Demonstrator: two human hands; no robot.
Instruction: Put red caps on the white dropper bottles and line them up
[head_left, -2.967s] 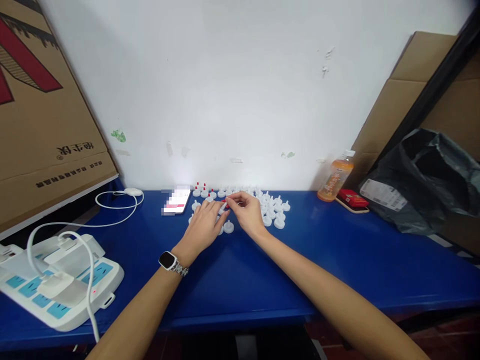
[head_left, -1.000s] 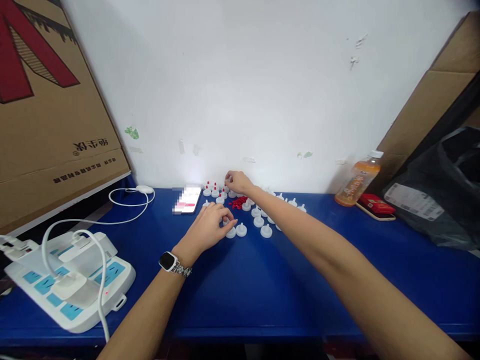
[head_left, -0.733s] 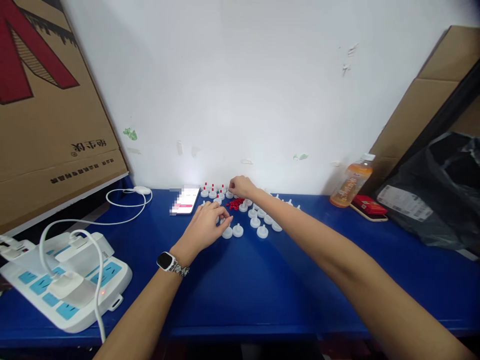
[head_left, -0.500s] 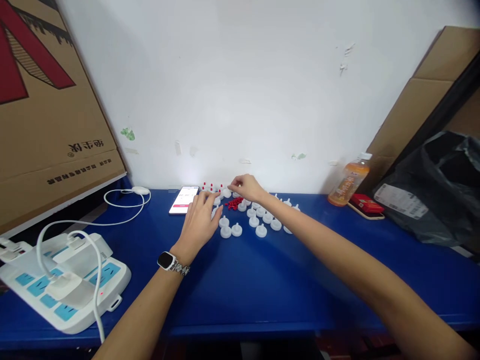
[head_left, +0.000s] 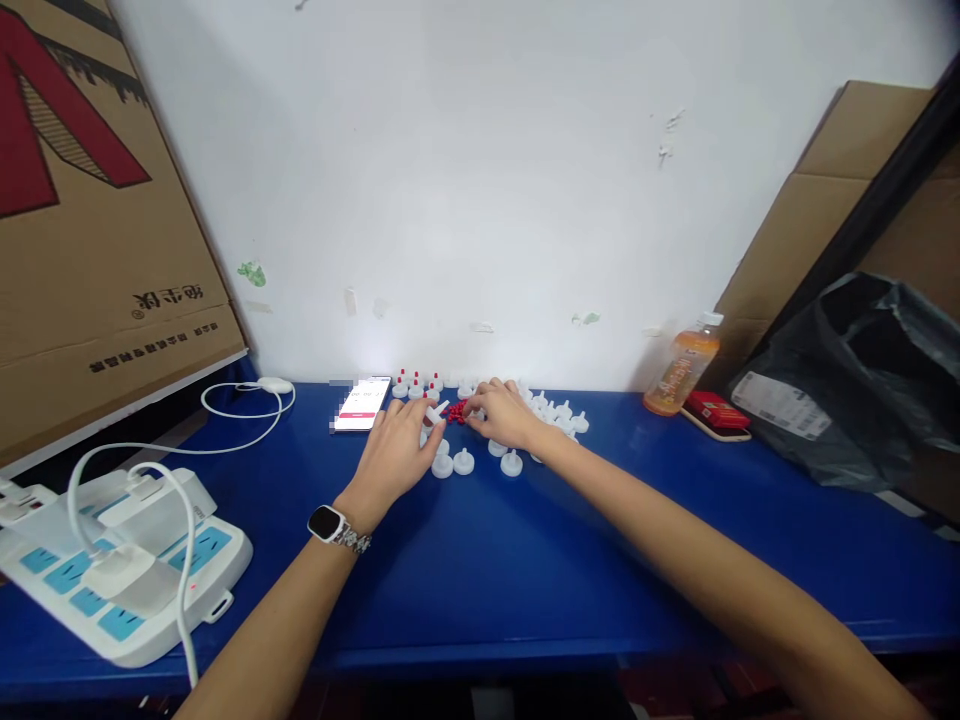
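Note:
My left hand (head_left: 399,443) pinches a white nozzle cap (head_left: 439,411), tilted with its spout pointing right. My right hand (head_left: 501,412) is at the right edge of a pile of small red tips (head_left: 457,411), fingers curled down with thumb and fingertips close together. Whatever lies between those fingertips is too small to make out. Behind my left hand stand several white caps with red tips on their spouts (head_left: 416,384). Plain white nozzle caps (head_left: 511,463) stand around both hands, some hidden beneath them.
A lit phone (head_left: 363,404) lies left of the caps on the blue table (head_left: 480,570). At the left are a power strip (head_left: 135,570) with cables and a large carton (head_left: 112,250). An orange drink bottle (head_left: 682,365), a red packet (head_left: 712,408) and a black bag (head_left: 847,390) stand right.
My right hand has come down and toward me, from near the wall to the red tips. A white cap now shows tilted in my left fingers. The view has shifted slightly.

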